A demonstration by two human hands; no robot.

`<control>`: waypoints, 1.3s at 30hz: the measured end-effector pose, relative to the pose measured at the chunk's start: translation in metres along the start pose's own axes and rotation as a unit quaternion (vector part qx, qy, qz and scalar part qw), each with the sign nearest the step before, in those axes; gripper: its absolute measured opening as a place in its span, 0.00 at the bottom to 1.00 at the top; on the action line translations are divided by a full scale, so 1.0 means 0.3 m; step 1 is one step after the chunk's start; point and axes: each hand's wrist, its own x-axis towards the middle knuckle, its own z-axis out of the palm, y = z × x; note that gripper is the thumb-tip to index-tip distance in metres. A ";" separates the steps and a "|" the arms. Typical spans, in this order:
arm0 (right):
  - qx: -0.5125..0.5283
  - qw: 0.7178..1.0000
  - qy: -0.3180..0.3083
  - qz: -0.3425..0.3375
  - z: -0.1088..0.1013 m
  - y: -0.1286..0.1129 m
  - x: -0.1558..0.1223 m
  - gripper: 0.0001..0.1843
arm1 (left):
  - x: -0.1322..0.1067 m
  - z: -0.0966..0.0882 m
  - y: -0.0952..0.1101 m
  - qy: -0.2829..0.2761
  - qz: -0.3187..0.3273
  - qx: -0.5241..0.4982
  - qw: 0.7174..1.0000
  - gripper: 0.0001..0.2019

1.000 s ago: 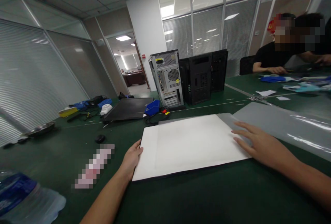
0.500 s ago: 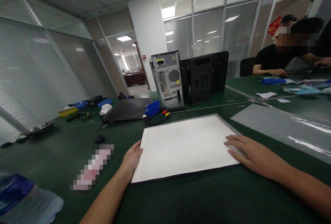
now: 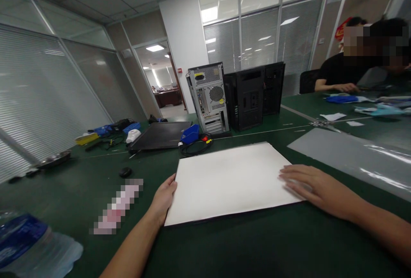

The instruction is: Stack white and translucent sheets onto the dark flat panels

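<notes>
Green tabletop [image 3: 231, 248] carries a white panel [image 3: 224, 184] toward its near edge. Fingers outstretched and not clasping, the right hand [image 3: 316, 187] overlaps the panel's right edge; the left hand [image 3: 163, 199] grips its left edge.

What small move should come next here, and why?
Probably settle the right hand on the right edge of the panel: the left hand grips the left edge, while the right looks blurred at its side, contact unclear.

Pretty dim tbh, harsh glare streaks on the glossy sheet [image 3: 349, 152], right hand [image 3: 310, 184] slightly motion-blurred, edges stretched wide-angle style.
</notes>
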 end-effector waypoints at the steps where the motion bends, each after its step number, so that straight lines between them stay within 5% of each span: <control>1: -0.021 0.999 0.018 0.032 -0.008 0.046 -0.003 0.24 | -0.001 0.001 0.000 -0.002 0.000 0.000 1.000 0.26; 4: -0.107 0.977 0.081 0.164 -0.022 0.233 -0.033 0.29 | -0.009 0.006 0.005 0.004 0.001 0.002 1.000 0.26; 6: -0.122 0.955 0.067 0.263 -0.022 0.359 -0.068 0.33 | -0.015 0.010 0.009 0.007 -0.001 0.000 1.000 0.26; 10: -0.114 0.938 0.049 0.325 -0.012 0.484 -0.116 0.32 | -0.022 0.013 0.016 0.008 -0.007 -0.010 1.000 0.25; 32: -0.140 0.935 0.074 0.316 -0.020 0.315 -0.076 0.34 | -0.007 0.003 0.003 0.004 -0.009 -0.020 1.000 0.27; 36: -0.172 0.924 0.115 0.322 -0.054 0.222 -0.066 0.34 | -0.017 0.008 0.011 0.002 -0.005 -0.008 1.000 0.27; 39: -0.186 0.939 0.148 0.250 -0.047 0.103 -0.037 0.32 | -0.016 0.007 0.012 -0.002 -0.004 -0.004 1.000 0.28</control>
